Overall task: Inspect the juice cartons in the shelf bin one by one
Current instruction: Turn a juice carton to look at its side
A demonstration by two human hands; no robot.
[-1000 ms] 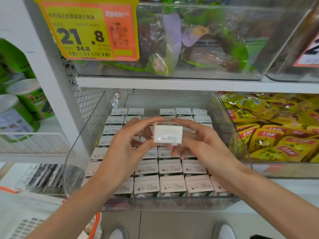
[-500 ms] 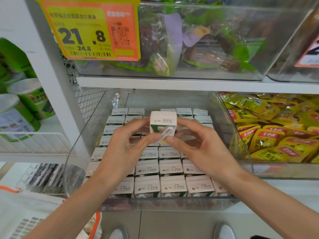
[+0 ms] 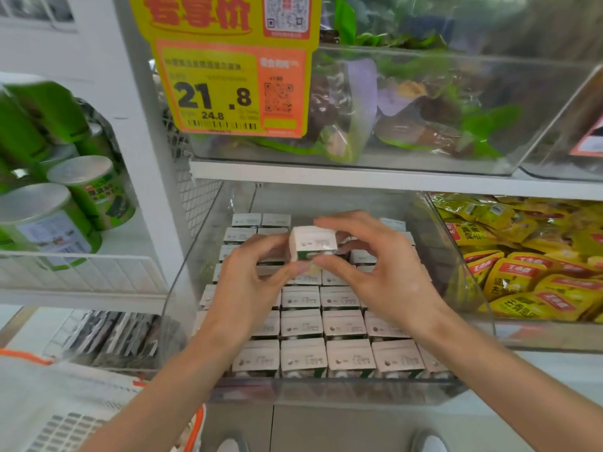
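Note:
A clear plastic shelf bin (image 3: 342, 391) holds several rows of small white juice cartons (image 3: 303, 357) standing upright. One white and green carton (image 3: 311, 244) is lifted above the rows near the middle of the bin. My left hand (image 3: 248, 288) pinches its left side with thumb and fingers. My right hand (image 3: 375, 272) pinches it from the right, index finger over the top and thumb under the front edge. My hands hide part of the middle rows.
Yellow snack packets (image 3: 528, 272) fill the bin to the right. Green cans (image 3: 78, 190) stand on the white wire shelf at left. A yellow and orange price tag (image 3: 228, 89) hangs from the upper bin (image 3: 424, 158) of bagged goods. Dark packets (image 3: 111, 334) lie lower left.
Both hands have turned the held carton between them, first tipped up to show its front, now with its top and front edge facing me. The view has tilted upward.

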